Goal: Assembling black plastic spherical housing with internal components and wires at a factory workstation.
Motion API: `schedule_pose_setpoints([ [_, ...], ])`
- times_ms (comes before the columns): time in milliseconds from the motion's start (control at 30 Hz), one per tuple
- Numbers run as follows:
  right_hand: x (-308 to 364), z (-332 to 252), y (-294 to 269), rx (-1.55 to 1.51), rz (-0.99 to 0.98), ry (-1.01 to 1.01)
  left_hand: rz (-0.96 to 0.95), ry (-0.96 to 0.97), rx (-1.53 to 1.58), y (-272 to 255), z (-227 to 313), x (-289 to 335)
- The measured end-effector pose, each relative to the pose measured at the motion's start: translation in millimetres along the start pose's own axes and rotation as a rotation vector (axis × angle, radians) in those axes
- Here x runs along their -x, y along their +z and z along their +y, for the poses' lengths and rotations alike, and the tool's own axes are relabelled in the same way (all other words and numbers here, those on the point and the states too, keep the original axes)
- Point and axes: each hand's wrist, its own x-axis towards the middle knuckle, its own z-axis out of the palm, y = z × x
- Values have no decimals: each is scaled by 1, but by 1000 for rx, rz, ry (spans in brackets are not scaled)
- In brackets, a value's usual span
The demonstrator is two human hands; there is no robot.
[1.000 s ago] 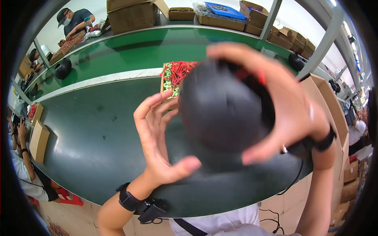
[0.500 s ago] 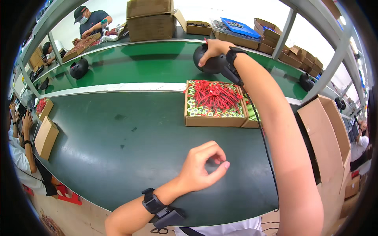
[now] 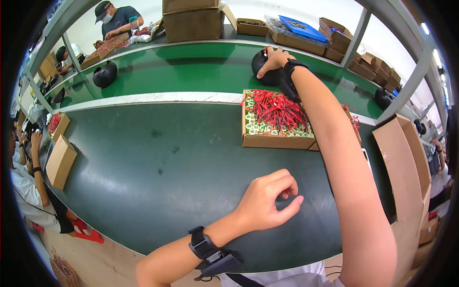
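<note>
Reaching far across the bench, my right hand [image 3: 276, 61] grips a black rounded shell [image 3: 260, 67] on the green conveyor belt [image 3: 191, 67]. Its thumb and fingers wrap over the top, and the hand hides part of the shell. My left hand [image 3: 270, 198] hovers low over the dark green bench top [image 3: 191, 158], fingers loosely curled, thumb apart, nothing held. Between the hands, beside my right forearm, sits a cardboard box [image 3: 277, 141] packed with green-wrapped cylindrical cells [image 3: 253, 126]. Red and black wires [image 3: 279, 110] lie tangled on top of them.
More black shells rest on the belt at left [image 3: 105, 74] and right [image 3: 383, 98]. An open carton [image 3: 401, 158] stands at the right edge, a small cardboard box [image 3: 61, 162] at the left. Metal posts [image 3: 358, 36] frame the belt. Several people work nearby.
The whole view has shifted, so most things appear farther right. My right hand stays on the black shell, and my left hand keeps its loose curl.
</note>
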Motion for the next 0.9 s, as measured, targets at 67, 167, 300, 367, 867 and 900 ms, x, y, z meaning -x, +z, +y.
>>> schedule_pose_setpoints([
  [67,3,4,1,14,14,-2,-5,20,-8,-1,-2,-1],
  [167,-5,35,-11,-97,41,-55,5,27,-17,2,-2,-3],
  [300,20,57,-70,50,21,-217,40,45,-24,2,-1,-2],
  [367,72,64,-90,-644,233,-446,94,-13,-54,0,-2,-2],
  [867,386,100,38,-1873,-1021,-23,-472,-310,592,38,11,11],
  [900,389,100,54,-1869,-1126,-21,-557,-282,598,41,15,9],
])
